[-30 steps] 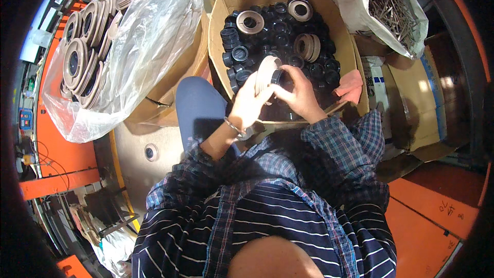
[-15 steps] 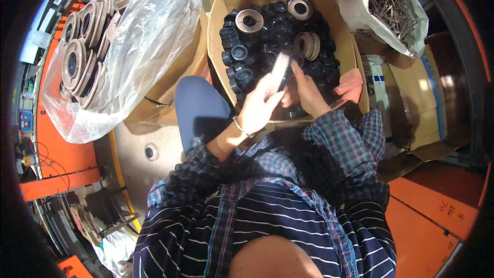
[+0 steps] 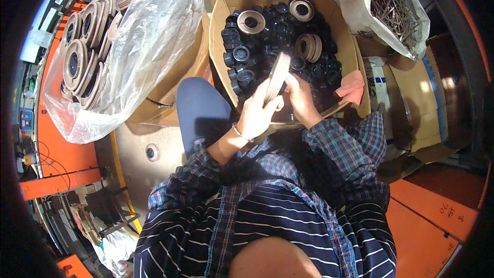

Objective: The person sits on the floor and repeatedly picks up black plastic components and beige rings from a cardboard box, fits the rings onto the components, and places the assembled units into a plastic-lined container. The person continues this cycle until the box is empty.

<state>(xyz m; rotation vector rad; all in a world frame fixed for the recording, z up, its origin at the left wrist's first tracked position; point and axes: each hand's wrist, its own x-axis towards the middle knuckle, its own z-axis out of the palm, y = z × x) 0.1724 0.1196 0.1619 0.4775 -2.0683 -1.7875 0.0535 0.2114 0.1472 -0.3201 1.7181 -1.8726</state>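
Note:
My left hand (image 3: pixel 257 116) grips a beige-grey round disc (image 3: pixel 278 76), tilted so that mostly its edge shows. Close against the disc's right side is my right hand (image 3: pixel 302 102), its fingers bent inward; what they hold, if anything, is hidden. Both hands are over the near part of a cardboard box (image 3: pixel 222 20). Inside it lie many black plastic cups (image 3: pixel 241 53). Several beige rings sit among them: one ring (image 3: pixel 251 21) at the far left, another ring (image 3: pixel 301 9) at the far right, and a small stack of rings (image 3: pixel 309 47) right of the middle.
At left, a clear plastic bag (image 3: pixel 164 36) partly covers stacked beige discs (image 3: pixel 77 64) in a carton. A white sack of thin metal strips (image 3: pixel 393 13) stands at the far right. A pink cloth (image 3: pixel 351 87) hangs on the box's edge. One small ring (image 3: pixel 152 152) lies on the floor.
The disc, blurred before, now shows clearly and sits slightly lower and more to the left. My right hand has drawn back a little towards me, with its fingers more bent.

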